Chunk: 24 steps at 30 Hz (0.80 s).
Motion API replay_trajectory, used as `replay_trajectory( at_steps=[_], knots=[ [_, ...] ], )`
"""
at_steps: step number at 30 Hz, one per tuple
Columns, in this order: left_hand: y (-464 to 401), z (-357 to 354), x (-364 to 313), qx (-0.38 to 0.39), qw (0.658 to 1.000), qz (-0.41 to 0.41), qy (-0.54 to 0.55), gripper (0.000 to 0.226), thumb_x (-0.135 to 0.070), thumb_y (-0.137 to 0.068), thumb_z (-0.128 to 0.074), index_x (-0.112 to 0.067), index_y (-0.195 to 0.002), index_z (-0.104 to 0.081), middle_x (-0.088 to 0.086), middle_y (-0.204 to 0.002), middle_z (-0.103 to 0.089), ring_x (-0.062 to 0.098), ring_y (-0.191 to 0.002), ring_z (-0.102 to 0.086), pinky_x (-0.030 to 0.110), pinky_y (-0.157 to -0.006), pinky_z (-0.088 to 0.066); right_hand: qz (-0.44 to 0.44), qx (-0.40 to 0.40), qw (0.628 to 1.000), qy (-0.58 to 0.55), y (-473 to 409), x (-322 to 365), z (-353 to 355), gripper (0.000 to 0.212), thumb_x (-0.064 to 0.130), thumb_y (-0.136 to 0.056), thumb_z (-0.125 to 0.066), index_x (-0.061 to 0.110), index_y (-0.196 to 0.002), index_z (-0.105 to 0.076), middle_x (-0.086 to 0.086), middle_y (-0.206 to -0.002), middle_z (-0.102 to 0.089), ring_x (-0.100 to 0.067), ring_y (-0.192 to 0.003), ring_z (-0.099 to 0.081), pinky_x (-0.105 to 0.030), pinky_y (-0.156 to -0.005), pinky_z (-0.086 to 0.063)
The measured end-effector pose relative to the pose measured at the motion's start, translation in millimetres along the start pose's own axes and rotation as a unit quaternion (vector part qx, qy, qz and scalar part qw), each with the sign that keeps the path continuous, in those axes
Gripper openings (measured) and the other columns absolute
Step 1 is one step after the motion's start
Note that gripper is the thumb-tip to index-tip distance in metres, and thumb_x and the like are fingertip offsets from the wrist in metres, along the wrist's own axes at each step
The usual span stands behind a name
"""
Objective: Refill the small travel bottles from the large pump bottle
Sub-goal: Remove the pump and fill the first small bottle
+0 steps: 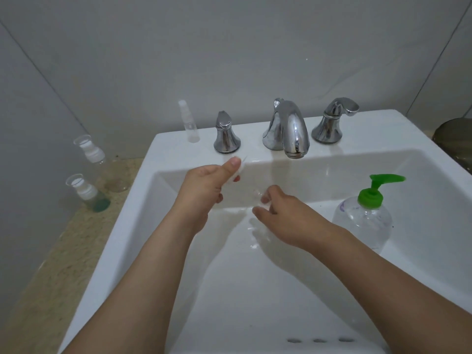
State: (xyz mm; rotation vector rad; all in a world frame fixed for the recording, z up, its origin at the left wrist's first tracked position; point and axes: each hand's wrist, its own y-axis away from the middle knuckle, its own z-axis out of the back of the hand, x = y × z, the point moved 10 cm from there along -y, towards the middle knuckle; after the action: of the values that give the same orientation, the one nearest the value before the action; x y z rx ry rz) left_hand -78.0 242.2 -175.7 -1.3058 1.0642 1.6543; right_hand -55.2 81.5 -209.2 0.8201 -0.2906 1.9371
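We see the sink (pixel 143 200), with the pump bottle (pixel 362 221) standing inside, just right of our right hand (pixel 283 215). That hand grips a clear small bottle (pixel 258 198). Our left hand (pixel 207 185) pinches a white cap (pixel 238 169). Three travel bottles (pixel 88 192) stand well left.

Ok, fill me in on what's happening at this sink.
A person works over the white sink. Their left hand pinches a small white cap, and their right hand grips a small clear bottle, hard to make out. The large pump bottle with the green pump stands in the basin at right, untouched. Two travel bottles wait on the counter at left, and a spray bottle stands by the faucet handle.
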Motion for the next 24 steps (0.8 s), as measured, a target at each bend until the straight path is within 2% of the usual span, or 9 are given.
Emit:
replay_trajectory(
  at_steps=[4,7,10,13,17,20,24],
  knots=[
    [2.0,29.3,-8.7,-0.097,0.994,-0.051,-0.022,0.036,-0.039,-0.085,-0.080,-0.013,-0.067,-0.064,-0.014,-0.048,-0.040,0.009,-0.043,-0.034,0.022,-0.047,-0.034,0.030,-0.009,0.999,-0.027,1.4,9.2,2.8,0.031,0.048,-0.095,-0.047,0.023,-0.112,-0.042,0.003,-0.090,-0.061,-0.017,-0.082,-0.059,-0.034,-0.073,-0.047],
    [3.6,49.0,-16.6,-0.173,0.979,-0.085,-0.063,0.026,-0.031,-0.087,-0.077,-0.014,-0.073,-0.063,-0.003,-0.057,-0.060,0.010,-0.042,-0.045,0.025,-0.045,-0.039,0.046,-0.016,0.998,-0.026,0.7,12.0,4.4,0.026,0.046,-0.093,-0.051,0.025,-0.107,-0.046,0.006,-0.093,-0.061,-0.012,-0.082,-0.058,-0.032,-0.072,-0.046],
    [3.2,55.8,-20.1,-0.213,0.967,-0.092,-0.107,0.014,-0.021,-0.088,-0.069,-0.010,-0.080,-0.065,0.013,-0.074,-0.070,0.012,-0.041,-0.053,0.030,-0.044,-0.049,0.079,-0.039,0.996,-0.014,-0.5,17.2,10.0,0.021,0.043,-0.090,-0.058,0.027,-0.097,-0.047,0.007,-0.097,-0.058,-0.002,-0.075,-0.051,-0.025,-0.064,-0.037],
    [2.0,58.3,-21.7,-0.231,0.957,-0.102,-0.146,0.018,-0.026,-0.086,-0.069,-0.010,-0.079,-0.066,0.010,-0.073,-0.071,0.016,-0.046,-0.061,0.041,-0.057,-0.060,0.085,-0.051,0.995,-0.018,-0.4,18.5,12.0,0.020,0.043,-0.089,-0.060,0.029,-0.096,-0.049,0.009,-0.090,-0.059,-0.001,-0.073,-0.051,-0.023,-0.060,-0.036],
    [-9.8,62.8,-35.7,-0.255,0.945,-0.110,-0.172,0.013,-0.031,-0.085,-0.070,-0.018,-0.085,-0.069,0.005,-0.082,-0.073,0.034,-0.076,-0.071,0.052,-0.077,-0.060,0.079,-0.048,0.995,-0.029,0.1,18.1,8.5,0.024,0.044,-0.088,-0.060,0.027,-0.103,-0.052,0.010,-0.086,-0.059,-0.006,-0.075,-0.056,-0.022,-0.061,-0.040],
    [-20.6,60.1,-35.6,-0.253,0.942,-0.093,-0.202,0.017,-0.033,-0.086,-0.070,-0.018,-0.093,-0.074,0.005,-0.087,-0.074,0.035,-0.082,-0.071,0.048,-0.080,-0.060,0.081,-0.049,0.995,-0.029,-1.0,18.5,8.6,0.026,0.044,-0.089,-0.059,0.025,-0.106,-0.052,0.009,-0.088,-0.059,-0.009,-0.077,-0.056,-0.027,-0.063,-0.041],
    [-21.8,59.7,-34.9,-0.276,0.920,-0.083,-0.265,0.025,-0.038,-0.087,-0.069,-0.021,-0.103,-0.076,-0.001,-0.095,-0.075,0.030,-0.088,-0.070,0.036,-0.079,-0.054,0.088,-0.049,0.995,-0.023,-2.9,19.0,7.5,0.028,0.042,-0.090,-0.058,0.024,-0.111,-0.053,0.010,-0.086,-0.059,-0.009,-0.078,-0.056,-0.028,-0.065,-0.040]
  ],
)
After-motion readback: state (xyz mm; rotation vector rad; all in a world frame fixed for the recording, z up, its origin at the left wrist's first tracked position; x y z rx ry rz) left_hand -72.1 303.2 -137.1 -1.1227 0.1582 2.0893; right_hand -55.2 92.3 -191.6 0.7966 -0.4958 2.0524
